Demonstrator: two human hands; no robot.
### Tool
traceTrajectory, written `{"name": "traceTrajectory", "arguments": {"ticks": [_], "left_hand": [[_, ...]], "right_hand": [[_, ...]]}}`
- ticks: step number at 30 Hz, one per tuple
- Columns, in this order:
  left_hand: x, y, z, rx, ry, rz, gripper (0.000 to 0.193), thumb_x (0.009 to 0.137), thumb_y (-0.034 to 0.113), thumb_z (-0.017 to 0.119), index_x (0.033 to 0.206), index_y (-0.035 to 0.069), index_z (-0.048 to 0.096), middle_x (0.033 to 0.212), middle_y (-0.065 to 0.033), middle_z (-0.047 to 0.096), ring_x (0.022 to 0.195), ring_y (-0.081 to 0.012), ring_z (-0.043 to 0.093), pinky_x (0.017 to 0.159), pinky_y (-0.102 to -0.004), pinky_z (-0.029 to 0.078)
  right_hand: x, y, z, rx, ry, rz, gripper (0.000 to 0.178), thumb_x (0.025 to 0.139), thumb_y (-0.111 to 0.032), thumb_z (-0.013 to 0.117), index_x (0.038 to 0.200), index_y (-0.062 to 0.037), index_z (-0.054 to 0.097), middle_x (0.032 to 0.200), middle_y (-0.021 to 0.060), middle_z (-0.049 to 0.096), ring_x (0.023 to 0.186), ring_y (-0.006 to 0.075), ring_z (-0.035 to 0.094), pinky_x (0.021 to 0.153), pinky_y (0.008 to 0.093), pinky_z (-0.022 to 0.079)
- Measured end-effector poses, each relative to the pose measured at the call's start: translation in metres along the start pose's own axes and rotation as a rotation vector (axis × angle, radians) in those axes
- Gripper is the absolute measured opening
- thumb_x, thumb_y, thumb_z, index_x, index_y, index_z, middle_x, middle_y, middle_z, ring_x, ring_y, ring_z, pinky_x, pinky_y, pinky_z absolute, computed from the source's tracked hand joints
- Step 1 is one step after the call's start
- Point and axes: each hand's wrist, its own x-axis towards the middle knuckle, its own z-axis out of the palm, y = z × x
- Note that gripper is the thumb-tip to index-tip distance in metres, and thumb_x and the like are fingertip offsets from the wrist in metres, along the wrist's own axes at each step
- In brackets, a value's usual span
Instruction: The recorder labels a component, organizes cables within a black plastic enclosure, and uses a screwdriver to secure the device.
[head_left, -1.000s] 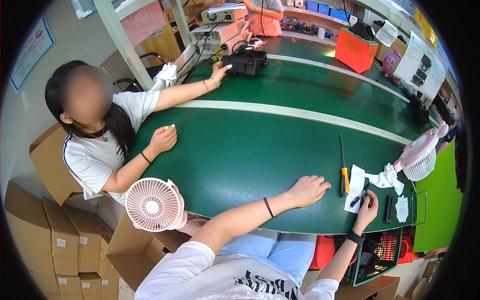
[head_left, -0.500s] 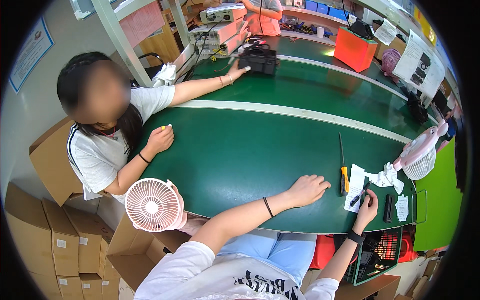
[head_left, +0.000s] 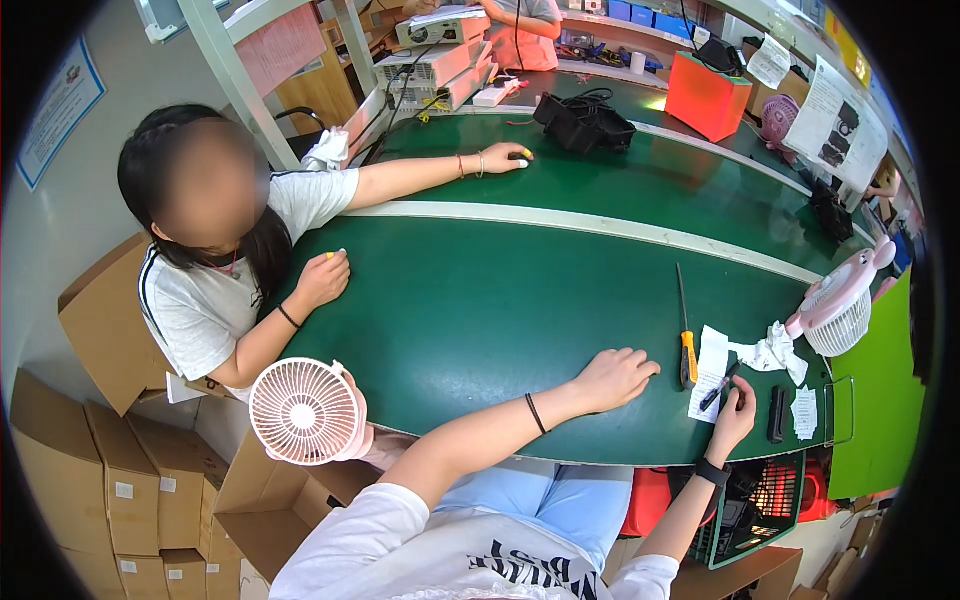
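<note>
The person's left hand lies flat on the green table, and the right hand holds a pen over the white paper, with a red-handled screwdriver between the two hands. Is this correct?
Nearly. In the head view the screwdriver has a yellow handle, not red. The rest holds: left hand flat on the green table, right hand holding a pen over the white paper.

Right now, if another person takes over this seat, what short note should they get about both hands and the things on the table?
Left hand: empty, resting flat on the green table.
Right hand: on the white paper slip, fingers at a dark pen; grip unclear.
Yellow-handled screwdriver lies between the hands, untouched.
Crumpled white cloth and pink fan to the right; a black bar beside the right hand.
Done and left: not visible.
</note>
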Motion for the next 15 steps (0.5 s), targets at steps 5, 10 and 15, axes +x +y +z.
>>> {"name": "traceTrajectory", "arguments": {"ticks": [5,10,15], "left_hand": [[-0.0004,-0.0015,-0.0017,0.000,-0.001,-0.001,0.017,0.090,0.017,0.063,0.106,0.011,0.066,0.084,-0.0073,0.059,0.079,-0.0258,0.064,0.070,-0.0398,0.054],[0.0007,0.0007,0.0018,-0.016,0.001,0.002,0.018,0.090,0.017,0.063,0.106,0.011,0.066,0.084,-0.0074,0.059,0.080,-0.0259,0.064,0.069,-0.0398,0.054],[-0.0005,0.0008,0.0000,0.004,0.001,0.000,0.018,0.090,0.017,0.063,0.106,0.011,0.066,0.085,-0.0073,0.059,0.081,-0.0258,0.064,0.070,-0.0397,0.054]], "right_hand": [[0.0006,-0.0002,0.0030,0.014,-0.001,0.005,0.021,0.092,0.000,0.054,0.108,0.0005,0.068,0.107,0.0088,0.070,0.097,0.0166,0.066,0.088,0.0289,0.051],[-0.0004,0.0014,-0.0018,-0.014,0.007,0.006,0.021,0.093,-0.001,0.055,0.109,0.0008,0.068,0.107,0.0087,0.070,0.097,0.0166,0.066,0.087,0.0290,0.051],[-0.0015,-0.0034,0.0002,-0.007,0.006,0.012,0.021,0.093,-0.001,0.055,0.109,0.0008,0.068,0.107,0.0088,0.070,0.097,0.0168,0.066,0.088,0.0293,0.051]]}}
